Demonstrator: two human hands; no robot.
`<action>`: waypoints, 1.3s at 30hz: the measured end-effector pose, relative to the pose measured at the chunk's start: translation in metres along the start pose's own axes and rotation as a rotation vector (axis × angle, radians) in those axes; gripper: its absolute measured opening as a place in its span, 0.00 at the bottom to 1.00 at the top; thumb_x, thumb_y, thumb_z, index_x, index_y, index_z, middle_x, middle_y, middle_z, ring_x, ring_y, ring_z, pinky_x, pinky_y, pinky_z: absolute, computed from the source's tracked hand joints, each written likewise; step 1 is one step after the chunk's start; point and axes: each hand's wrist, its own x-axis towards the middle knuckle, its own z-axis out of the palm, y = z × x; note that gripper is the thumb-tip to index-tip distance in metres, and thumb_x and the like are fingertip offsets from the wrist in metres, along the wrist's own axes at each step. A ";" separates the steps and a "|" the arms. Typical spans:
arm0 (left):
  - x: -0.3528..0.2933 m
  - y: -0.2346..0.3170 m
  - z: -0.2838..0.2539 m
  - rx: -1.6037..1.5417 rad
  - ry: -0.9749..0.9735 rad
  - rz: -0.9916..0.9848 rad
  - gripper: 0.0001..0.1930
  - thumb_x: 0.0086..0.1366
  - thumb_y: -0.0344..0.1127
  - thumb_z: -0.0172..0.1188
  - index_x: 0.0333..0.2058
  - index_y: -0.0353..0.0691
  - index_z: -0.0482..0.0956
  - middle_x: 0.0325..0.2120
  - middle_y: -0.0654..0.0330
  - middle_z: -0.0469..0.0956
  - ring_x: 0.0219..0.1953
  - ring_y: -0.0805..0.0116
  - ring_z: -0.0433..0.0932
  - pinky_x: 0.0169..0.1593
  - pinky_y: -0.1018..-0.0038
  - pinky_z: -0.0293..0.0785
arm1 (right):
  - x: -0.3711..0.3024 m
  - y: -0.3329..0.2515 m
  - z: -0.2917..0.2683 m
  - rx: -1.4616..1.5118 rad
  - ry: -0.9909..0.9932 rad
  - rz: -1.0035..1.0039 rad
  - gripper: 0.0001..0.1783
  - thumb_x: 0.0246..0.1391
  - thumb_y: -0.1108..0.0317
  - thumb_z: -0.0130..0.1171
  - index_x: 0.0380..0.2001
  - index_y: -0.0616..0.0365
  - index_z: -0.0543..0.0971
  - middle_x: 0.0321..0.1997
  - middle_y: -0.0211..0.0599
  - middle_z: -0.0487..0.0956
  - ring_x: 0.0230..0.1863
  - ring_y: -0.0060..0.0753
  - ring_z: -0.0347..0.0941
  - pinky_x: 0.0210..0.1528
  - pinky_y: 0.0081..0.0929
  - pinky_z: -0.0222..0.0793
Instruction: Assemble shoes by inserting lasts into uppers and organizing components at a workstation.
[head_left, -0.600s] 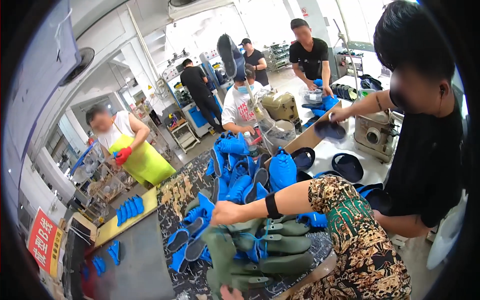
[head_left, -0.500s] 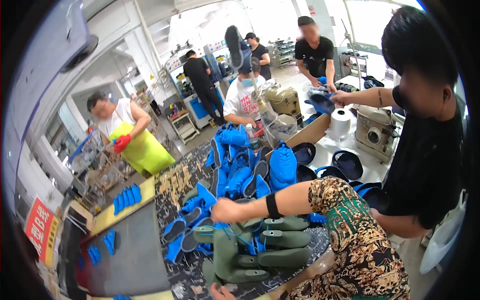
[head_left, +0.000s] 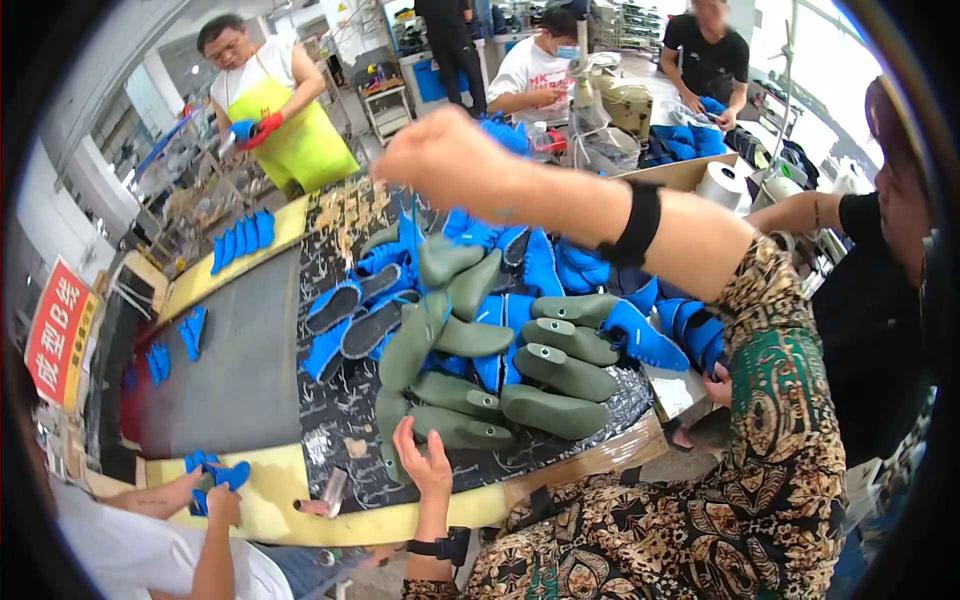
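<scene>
My right hand (head_left: 445, 150) is raised high over the table, closed in a fist. A thin blue cord (head_left: 414, 215) hangs from it toward the pile of lasts. Below, my left hand (head_left: 425, 465) has its fingers apart, with fingertips against or just beside a green shoe last (head_left: 455, 428); contact is hard to tell. Several more green lasts lie around, among them one upright last (head_left: 408, 345) near the cord. Blue shoe uppers (head_left: 640, 335) with grey soles lie mixed among and behind the lasts.
A grey conveyor belt (head_left: 245, 370) with yellow edges (head_left: 260, 240) runs on the left, carrying blue uppers (head_left: 243, 240). Co-workers stand around: one in a yellow apron (head_left: 290, 130), one in white at lower left holding a blue upper (head_left: 232, 475), one in black close on the right.
My right hand has risen from the pile, drawing the cord up. My left hand has come further into view beside the lasts. The view has tilted down, and a co-worker appears at lower left.
</scene>
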 end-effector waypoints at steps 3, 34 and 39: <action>0.034 0.040 0.002 -0.039 0.034 0.133 0.21 0.57 0.32 0.54 0.48 0.30 0.64 0.46 0.47 0.65 0.48 0.52 0.66 0.52 0.65 0.60 | -0.025 -0.028 0.020 0.346 -0.132 0.346 0.17 0.47 0.64 0.54 0.09 0.57 0.70 0.07 0.19 0.62 0.11 0.11 0.54 0.12 0.17 0.49; 0.142 0.193 0.038 -0.810 -0.363 0.093 0.25 0.67 0.46 0.38 0.11 0.44 0.56 0.07 0.62 0.56 0.08 0.71 0.53 0.14 0.76 0.54 | -0.257 0.037 0.055 0.361 0.094 0.469 0.21 0.47 0.61 0.57 0.41 0.62 0.66 0.33 0.42 0.71 0.32 0.31 0.67 0.34 0.30 0.64; 0.144 0.263 0.000 -1.297 -0.343 0.048 0.27 0.67 0.49 0.37 0.09 0.46 0.54 0.05 0.67 0.52 0.08 0.76 0.51 0.12 0.81 0.48 | -0.232 0.037 0.079 0.333 -0.016 0.234 0.41 0.46 0.61 0.59 0.58 0.62 0.50 0.56 0.52 0.57 0.55 0.44 0.58 0.53 0.36 0.59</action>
